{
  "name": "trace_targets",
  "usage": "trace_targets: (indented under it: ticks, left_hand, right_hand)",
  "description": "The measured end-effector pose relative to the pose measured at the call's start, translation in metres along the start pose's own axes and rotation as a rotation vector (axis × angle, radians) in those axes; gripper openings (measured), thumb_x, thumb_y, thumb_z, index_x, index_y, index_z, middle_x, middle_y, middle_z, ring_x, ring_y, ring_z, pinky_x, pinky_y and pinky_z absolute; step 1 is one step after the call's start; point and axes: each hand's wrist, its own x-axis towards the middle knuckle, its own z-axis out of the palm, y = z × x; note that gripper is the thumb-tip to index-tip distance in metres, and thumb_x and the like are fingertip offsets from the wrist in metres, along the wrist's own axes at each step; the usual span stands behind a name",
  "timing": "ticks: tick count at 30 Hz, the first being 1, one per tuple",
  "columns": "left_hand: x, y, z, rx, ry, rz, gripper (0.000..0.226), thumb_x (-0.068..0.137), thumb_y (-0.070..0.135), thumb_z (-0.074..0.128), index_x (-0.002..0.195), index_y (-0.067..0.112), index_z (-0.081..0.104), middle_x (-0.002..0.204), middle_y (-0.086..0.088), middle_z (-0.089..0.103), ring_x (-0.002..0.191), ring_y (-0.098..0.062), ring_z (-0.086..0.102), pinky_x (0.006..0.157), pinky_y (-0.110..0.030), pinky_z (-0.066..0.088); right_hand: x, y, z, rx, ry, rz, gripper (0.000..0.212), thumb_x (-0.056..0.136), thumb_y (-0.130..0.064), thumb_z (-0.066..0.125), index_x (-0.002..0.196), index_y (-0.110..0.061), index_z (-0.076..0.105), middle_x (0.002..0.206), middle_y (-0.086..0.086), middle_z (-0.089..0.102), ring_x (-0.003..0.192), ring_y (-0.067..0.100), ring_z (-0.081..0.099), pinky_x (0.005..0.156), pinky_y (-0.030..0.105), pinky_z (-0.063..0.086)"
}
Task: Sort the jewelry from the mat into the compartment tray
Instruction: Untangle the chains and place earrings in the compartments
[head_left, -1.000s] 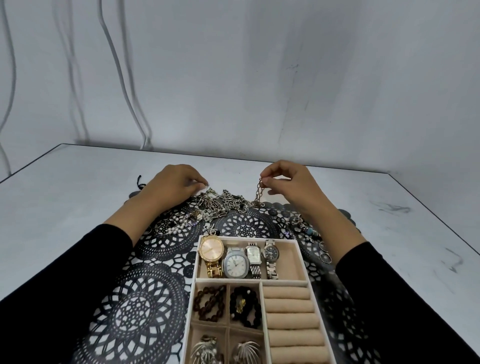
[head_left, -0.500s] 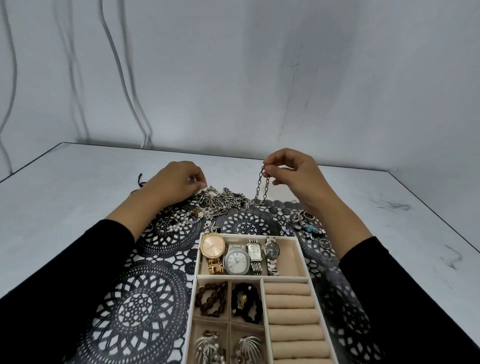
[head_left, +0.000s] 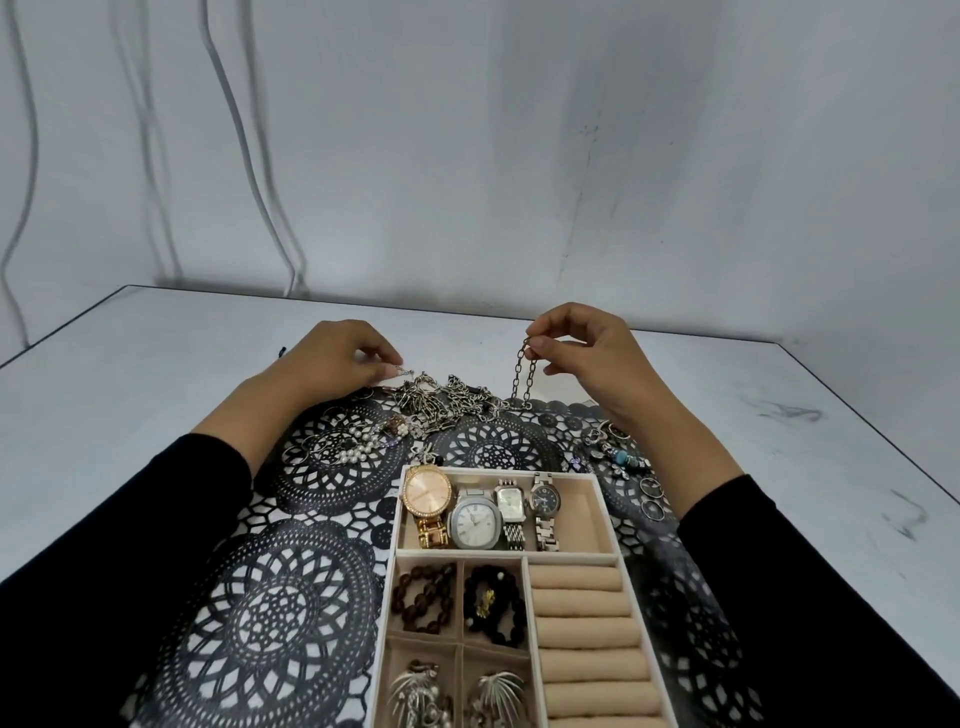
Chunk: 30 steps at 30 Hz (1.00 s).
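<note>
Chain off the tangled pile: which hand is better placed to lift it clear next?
Right. The right hand already pinches the chain with its loop raised; the left hand lies low at the tangled pile, likely better for steadying.

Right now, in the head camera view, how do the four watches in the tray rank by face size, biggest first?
1. Gold round watch and silver cushion-shaped watch: faces look about alike, and the silver one lies nearer the camera, so I won't rank them.
2. Dark-dial watch and small rectangular watch: clearly smaller, too close to separate.
</note>
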Motion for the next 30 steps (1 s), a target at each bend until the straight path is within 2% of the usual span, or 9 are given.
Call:
trace_targets:
  ticks: [8, 11, 16, 18, 23, 26, 30]
  left_hand:
    - [0.003, 0.004, -0.001, 0.071, -0.066, 0.027, 0.006, 0.087, 0.025, 0.071, 0.092, 0.027, 0.069, 0.101, 0.002, 0.065, 0.099, -0.015, 0.059, 0.09, -0.031, 0.043]
    - [-0.001, 0.004, -0.002, 0.031, -0.019, 0.036, 0.01, 0.086, 0.024, 0.073, 0.096, 0.023, 0.07, 0.1, 0.005, 0.067, 0.098, -0.01, 0.058, 0.084, -0.024, 0.039]
    - [-0.007, 0.004, -0.004, -0.005, 0.0, 0.077, 0.008, 0.085, 0.025, 0.074, 0.09, 0.026, 0.067, 0.094, 0.012, 0.069, 0.094, -0.001, 0.062, 0.077, -0.008, 0.037]
    - [-0.009, 0.006, -0.004, -0.02, 0.009, 0.076, 0.006, 0.086, 0.025, 0.072, 0.088, 0.027, 0.067, 0.092, 0.013, 0.07, 0.092, 0.005, 0.061, 0.077, -0.006, 0.037]
    - [-0.016, 0.016, -0.009, -0.114, 0.112, 0.075, 0.009, 0.086, 0.022, 0.072, 0.084, 0.028, 0.067, 0.088, 0.013, 0.071, 0.089, 0.005, 0.062, 0.079, -0.011, 0.041]
    - [-0.023, 0.026, -0.014, -0.148, 0.173, 0.083, 0.005, 0.087, 0.019, 0.073, 0.087, 0.021, 0.069, 0.09, 0.01, 0.071, 0.091, 0.003, 0.062, 0.076, -0.002, 0.038]
    - [-0.036, 0.04, -0.023, -0.192, 0.235, 0.098, 0.004, 0.087, 0.019, 0.073, 0.089, 0.02, 0.069, 0.09, 0.009, 0.072, 0.091, 0.003, 0.063, 0.076, 0.001, 0.037]
  right_hand:
    - [0.0, 0.002, 0.0, -0.016, -0.004, 0.012, 0.01, 0.087, -0.005, 0.065, 0.086, -0.015, 0.067, 0.091, 0.005, 0.069, 0.08, 0.013, 0.068, 0.07, 0.024, 0.054]
    - [0.0, 0.001, -0.001, -0.014, -0.003, 0.011, 0.009, 0.087, -0.004, 0.065, 0.087, -0.014, 0.066, 0.091, 0.005, 0.069, 0.081, 0.012, 0.068, 0.071, 0.025, 0.055]
    - [-0.001, -0.005, 0.0, -0.019, -0.011, 0.0, 0.01, 0.087, -0.005, 0.066, 0.087, -0.015, 0.066, 0.089, 0.003, 0.068, 0.08, 0.013, 0.067, 0.071, 0.025, 0.054]
    - [-0.002, -0.008, 0.0, -0.023, -0.012, -0.007, 0.011, 0.087, -0.005, 0.066, 0.085, -0.016, 0.066, 0.087, 0.001, 0.068, 0.08, 0.013, 0.067, 0.07, 0.026, 0.053]
    - [-0.006, -0.023, 0.0, 0.014, 0.006, -0.032, 0.016, 0.086, -0.004, 0.066, 0.082, -0.019, 0.066, 0.082, -0.003, 0.068, 0.078, 0.012, 0.066, 0.069, 0.027, 0.051]
    - [-0.012, -0.034, 0.001, 0.05, 0.014, -0.059, 0.016, 0.085, -0.002, 0.066, 0.082, -0.018, 0.065, 0.081, -0.002, 0.068, 0.079, 0.012, 0.065, 0.067, 0.024, 0.049]
    - [-0.022, -0.051, 0.002, 0.08, 0.022, -0.111, 0.016, 0.085, -0.002, 0.066, 0.083, -0.018, 0.066, 0.082, 0.0, 0.067, 0.083, 0.015, 0.061, 0.067, 0.024, 0.048]
